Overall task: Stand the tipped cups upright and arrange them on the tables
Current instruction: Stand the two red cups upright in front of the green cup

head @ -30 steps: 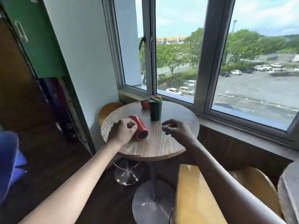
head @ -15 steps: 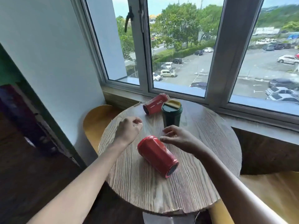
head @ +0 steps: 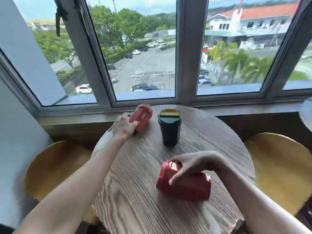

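Since half a second ago both our hands have left the bare tabletop and taken hold of the two red cups, and the near cup has turned so its lid now points left. Our left hand (head: 124, 126) is closed around the lower end of the far cup (head: 141, 117), which leans away from the palm toward the window (head: 145, 48), its lid end up and white lettering showing along its side. Our right hand (head: 190, 163) arches over the near cup (head: 184, 182), fingertips (head: 172, 180) pressed on its side just behind the lid, thumb by the lid's rim; this cup lies on its side on the table (head: 135, 191), base pointing out past our wrist. Between the two hands, beyond the right one, a green cup (head: 169, 130) with a yellow lid stands upright, touched by neither. Yellow chairs (head: 55, 166) sit outside each forearm.
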A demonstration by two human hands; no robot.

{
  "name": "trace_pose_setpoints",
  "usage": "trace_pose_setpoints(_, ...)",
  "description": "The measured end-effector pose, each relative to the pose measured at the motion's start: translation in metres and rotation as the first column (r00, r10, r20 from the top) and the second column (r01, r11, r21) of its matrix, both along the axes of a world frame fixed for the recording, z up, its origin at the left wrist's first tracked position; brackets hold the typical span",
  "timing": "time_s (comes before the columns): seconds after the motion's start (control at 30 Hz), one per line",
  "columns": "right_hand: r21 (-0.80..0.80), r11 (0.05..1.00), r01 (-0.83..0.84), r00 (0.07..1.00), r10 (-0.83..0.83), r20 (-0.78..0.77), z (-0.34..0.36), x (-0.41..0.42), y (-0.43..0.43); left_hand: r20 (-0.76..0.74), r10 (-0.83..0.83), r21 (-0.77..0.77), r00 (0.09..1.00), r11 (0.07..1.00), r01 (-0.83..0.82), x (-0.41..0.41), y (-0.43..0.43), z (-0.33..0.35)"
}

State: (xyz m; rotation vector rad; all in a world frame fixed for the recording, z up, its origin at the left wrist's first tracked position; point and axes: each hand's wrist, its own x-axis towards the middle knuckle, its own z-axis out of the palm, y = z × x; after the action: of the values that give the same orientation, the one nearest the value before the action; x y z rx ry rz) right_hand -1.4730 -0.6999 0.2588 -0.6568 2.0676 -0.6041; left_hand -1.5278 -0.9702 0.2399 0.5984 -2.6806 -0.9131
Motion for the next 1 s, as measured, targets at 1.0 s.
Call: trace_pose_setpoints(1.0,-0.689,0.638,0.343,0.929,-0.340,0.147,-0.046,-0.005,0.017,0.143,-0.036,0.140,0.989,0.990,0.016,-0.059,-0.021,-0.012)
